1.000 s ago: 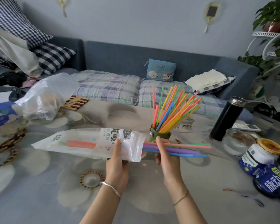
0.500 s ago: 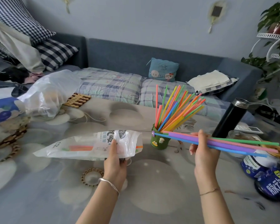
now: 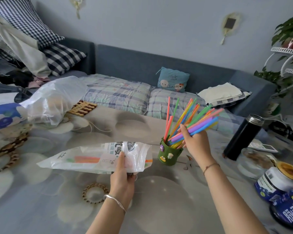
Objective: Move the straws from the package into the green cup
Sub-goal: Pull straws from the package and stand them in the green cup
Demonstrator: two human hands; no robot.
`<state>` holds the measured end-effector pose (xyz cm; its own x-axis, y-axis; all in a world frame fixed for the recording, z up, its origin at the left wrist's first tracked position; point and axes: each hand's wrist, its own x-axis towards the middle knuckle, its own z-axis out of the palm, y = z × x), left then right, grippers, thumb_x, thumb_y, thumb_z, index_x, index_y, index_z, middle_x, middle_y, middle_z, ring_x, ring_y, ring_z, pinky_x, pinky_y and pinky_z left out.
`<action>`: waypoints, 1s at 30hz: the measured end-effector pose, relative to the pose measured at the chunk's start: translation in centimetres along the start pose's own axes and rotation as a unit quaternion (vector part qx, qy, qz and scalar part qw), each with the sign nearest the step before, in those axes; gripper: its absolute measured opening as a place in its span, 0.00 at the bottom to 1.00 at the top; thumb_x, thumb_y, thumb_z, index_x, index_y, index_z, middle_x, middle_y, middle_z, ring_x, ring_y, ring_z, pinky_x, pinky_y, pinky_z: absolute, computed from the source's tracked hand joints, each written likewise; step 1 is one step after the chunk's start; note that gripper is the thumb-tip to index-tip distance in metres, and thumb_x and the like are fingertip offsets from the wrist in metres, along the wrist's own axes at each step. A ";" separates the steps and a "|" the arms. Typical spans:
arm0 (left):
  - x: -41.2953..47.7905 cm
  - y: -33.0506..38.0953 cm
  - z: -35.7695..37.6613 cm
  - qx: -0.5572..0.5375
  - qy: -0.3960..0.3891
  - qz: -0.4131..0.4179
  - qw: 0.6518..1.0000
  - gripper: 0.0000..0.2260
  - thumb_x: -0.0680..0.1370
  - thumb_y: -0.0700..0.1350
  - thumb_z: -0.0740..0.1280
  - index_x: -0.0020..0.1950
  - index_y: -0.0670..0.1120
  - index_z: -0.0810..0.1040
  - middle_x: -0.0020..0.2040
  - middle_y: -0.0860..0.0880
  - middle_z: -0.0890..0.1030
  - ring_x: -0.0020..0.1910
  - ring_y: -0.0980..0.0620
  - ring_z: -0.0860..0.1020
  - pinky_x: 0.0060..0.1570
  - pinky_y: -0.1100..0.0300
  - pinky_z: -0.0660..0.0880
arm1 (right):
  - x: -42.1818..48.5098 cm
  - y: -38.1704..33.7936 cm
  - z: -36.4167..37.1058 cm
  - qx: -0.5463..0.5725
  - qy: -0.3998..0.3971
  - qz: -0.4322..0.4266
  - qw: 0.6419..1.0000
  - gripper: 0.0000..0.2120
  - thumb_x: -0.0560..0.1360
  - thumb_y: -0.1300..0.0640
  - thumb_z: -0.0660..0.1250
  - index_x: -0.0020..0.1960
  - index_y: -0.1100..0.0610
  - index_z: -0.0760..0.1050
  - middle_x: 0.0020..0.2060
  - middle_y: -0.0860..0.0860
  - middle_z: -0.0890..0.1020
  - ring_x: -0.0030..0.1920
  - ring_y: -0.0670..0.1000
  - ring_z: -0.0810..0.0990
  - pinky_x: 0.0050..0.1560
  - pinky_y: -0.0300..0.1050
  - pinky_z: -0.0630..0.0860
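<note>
— Gripping straws (image 3: 203,126) with the right hand (image 3: 195,143): fingers curled round the bunch, which is tilted up to the right with its lower ends at the cup (image 3: 169,157) mouth.
— Left hand?
— Left hand (image 3: 122,180) pinches the package (image 3: 91,160) near its open end, thumb on top. Can't tell if it touches the bench (image 3: 41,208). A few orange and green straws are inside.
— Cup?
— Upright on the bench, just right of the package, with many straws fanning out. Black flask (image 3: 242,137) is well to its right.
</note>
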<state>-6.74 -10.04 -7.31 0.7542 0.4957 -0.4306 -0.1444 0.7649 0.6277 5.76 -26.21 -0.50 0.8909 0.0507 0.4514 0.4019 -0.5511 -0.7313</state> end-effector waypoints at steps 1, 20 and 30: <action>-0.1 0.0 0.0 -0.003 0.001 -0.001 1.000 0.06 0.78 0.48 0.66 0.46 0.47 0.78 0.41 0.48 0.80 0.38 0.49 0.74 0.39 0.54 0.67 | 0.2 -0.2 0.1 -0.019 -0.012 0.005 1.000 0.19 0.75 0.49 0.64 0.40 0.65 0.81 0.29 0.56 0.80 0.30 0.52 0.79 0.31 0.43 0.75; -1.3 1.2 0.7 -0.045 0.014 -0.002 0.999 0.06 0.79 0.46 0.65 0.44 0.46 0.77 0.27 0.55 0.82 0.35 0.53 0.74 0.39 0.60 0.68 | 3.9 -2.7 1.5 -0.090 -0.139 0.129 0.978 0.13 0.75 0.49 0.66 0.46 0.60 0.72 0.29 0.51 0.79 0.19 0.42 0.76 0.18 0.33 0.67; -1.9 1.7 0.9 -0.049 0.016 0.002 0.999 0.06 0.79 0.46 0.65 0.43 0.47 0.76 0.25 0.55 0.81 0.34 0.52 0.72 0.38 0.60 0.67 | 4.3 -3.5 1.3 -0.084 -0.104 0.085 0.987 0.19 0.79 0.49 0.58 0.42 0.64 0.75 0.26 0.51 0.78 0.18 0.41 0.76 0.22 0.35 0.73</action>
<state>-7.78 -10.06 -4.84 0.7334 0.5102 -0.4493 -0.2099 0.7986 0.5641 8.50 -23.03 3.36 0.9738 0.1050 0.2017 0.2168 -0.6962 -0.6843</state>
